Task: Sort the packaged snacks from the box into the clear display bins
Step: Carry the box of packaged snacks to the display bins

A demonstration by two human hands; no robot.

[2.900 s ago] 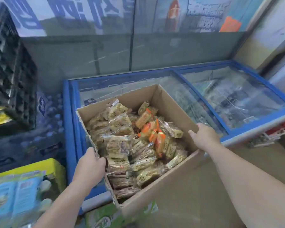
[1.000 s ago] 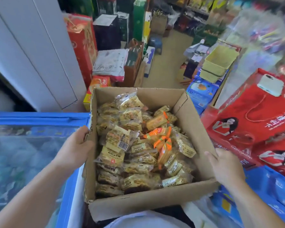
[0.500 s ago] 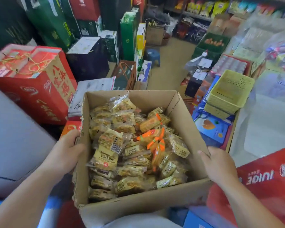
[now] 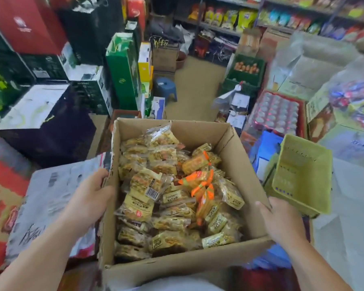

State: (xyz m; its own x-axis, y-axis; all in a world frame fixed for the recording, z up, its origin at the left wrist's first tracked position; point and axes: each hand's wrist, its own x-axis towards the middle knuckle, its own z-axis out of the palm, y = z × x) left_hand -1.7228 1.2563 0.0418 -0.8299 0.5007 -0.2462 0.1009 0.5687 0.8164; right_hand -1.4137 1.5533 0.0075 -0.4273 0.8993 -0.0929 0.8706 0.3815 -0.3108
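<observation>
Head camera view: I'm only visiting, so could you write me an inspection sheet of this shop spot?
Surface: nothing seen under the brown cardboard box; hands hold it up, tan floor ahead.
Job's things: box full of clear-wrapped yellow snack packets, some orange packets on top; clear display bins not made out.
Clutter: yellow-green plastic basket right of the box; blue plastic stool on the floor.
Grippers: left hand grips the box's left wall, right hand its near right corner.
Cables: nothing seen.
Surroundings: tall green carton among stacked cartons left; shelves of bagged snacks at the back.
</observation>
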